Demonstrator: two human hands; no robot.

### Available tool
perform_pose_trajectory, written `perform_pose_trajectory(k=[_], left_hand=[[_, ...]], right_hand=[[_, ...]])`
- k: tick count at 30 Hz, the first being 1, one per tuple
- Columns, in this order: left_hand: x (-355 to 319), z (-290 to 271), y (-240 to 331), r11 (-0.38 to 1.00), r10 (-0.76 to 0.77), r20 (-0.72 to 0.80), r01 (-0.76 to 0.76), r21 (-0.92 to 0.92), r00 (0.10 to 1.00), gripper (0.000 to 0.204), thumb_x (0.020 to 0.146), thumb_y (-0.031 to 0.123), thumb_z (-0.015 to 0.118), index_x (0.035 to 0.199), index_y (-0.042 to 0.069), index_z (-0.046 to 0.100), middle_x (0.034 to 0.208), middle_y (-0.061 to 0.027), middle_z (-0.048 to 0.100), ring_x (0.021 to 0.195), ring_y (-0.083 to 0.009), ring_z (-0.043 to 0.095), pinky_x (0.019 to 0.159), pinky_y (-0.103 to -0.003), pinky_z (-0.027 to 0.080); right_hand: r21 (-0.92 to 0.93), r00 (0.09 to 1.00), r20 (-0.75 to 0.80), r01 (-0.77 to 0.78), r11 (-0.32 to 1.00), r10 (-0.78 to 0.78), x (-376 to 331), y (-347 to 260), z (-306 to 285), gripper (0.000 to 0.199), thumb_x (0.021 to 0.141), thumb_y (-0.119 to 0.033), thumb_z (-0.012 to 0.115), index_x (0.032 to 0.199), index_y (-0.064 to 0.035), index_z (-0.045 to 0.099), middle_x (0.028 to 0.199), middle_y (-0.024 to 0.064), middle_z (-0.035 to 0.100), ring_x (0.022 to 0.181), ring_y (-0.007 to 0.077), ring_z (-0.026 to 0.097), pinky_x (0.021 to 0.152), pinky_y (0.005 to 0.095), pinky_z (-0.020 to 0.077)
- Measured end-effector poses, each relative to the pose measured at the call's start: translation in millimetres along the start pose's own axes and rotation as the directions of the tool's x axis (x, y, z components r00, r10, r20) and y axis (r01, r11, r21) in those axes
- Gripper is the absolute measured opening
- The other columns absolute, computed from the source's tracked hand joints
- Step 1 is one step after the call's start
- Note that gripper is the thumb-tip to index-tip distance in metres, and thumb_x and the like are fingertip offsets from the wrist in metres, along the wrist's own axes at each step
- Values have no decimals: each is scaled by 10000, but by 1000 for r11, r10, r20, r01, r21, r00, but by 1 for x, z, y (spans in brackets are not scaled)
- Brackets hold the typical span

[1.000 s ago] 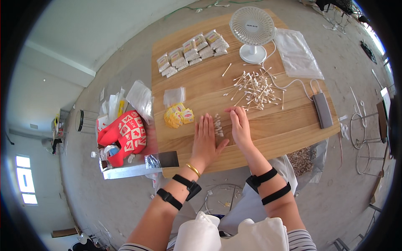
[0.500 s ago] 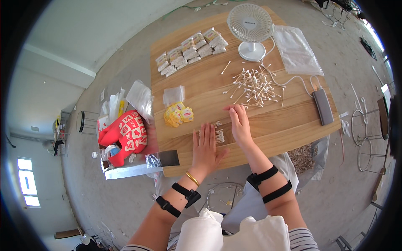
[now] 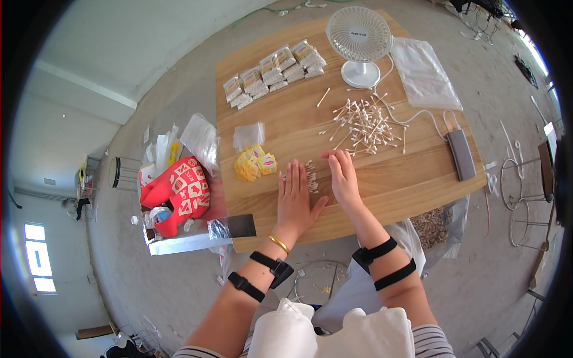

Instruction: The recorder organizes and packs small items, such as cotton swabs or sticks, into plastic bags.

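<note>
My left hand (image 3: 292, 194) lies flat, fingers stretched out, over a small row of cotton swabs (image 3: 312, 179) near the table's front edge. The row's right ends stick out beside my fingers; the rest is hidden under the palm. Just right of the row, my right hand (image 3: 344, 179) stands on its edge with straight fingers, apart from the swabs and holding nothing I can see. Beyond it lies a loose heap of cotton swabs (image 3: 367, 126). Left of my left hand are a pile of yellow-and-white cards (image 3: 255, 163) and some clear small bags (image 3: 249, 136).
Stacked packs of swabs (image 3: 273, 68) stand at the far left of the wooden table (image 3: 394, 173). A white fan (image 3: 360, 42), a clear plastic bag (image 3: 427, 74) and a cabled grey power bank (image 3: 461, 155) are at the right. A red bag (image 3: 190, 191) sits beyond the left edge.
My left hand has slid a little away from me, and the row of swabs beside it now reaches farther forward. My right hand has barely moved.
</note>
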State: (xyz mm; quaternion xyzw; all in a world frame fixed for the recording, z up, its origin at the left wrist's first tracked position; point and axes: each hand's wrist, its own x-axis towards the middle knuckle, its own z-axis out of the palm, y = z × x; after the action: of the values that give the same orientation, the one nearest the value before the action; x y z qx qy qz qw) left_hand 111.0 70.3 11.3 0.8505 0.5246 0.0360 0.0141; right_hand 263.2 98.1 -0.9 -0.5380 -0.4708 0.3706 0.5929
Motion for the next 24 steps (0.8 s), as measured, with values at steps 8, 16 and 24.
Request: perform_pose_trajectory(k=[8,16,24], left_hand=[[-40,-2,11,992,9,41,-4,-127,999,1008,952,603,489,1529,-137,119,1605,-336,138,1514,-459,113,1222,-558,118],[-35,-8,13,999,-27,67,29,-24,997,1008,951,619,479,1532,-130,137,1616,-310,147,1522,-432,117,1227,-551,90],[-39,-13,19,996,-34,77,40,-75,996,1010,943,627,485,1531,-127,159,1620,-304,143,1525,-427,108,1226,-564,68]], right_hand=[[-9,997,40,-59,998,59,0,-8,0,269,1045,-193,437,1036,-8,632,1016,97,555,1009,242,528,951,334,398],[7,998,45,-55,998,54,-1,-5,0,275,1048,-203,433,1039,-16,636,1008,92,545,1007,232,524,948,327,396],[-30,1000,15,-3,1000,3,0,-2,-1,253,1039,-183,462,1035,-18,654,981,122,537,919,262,548,849,353,444]])
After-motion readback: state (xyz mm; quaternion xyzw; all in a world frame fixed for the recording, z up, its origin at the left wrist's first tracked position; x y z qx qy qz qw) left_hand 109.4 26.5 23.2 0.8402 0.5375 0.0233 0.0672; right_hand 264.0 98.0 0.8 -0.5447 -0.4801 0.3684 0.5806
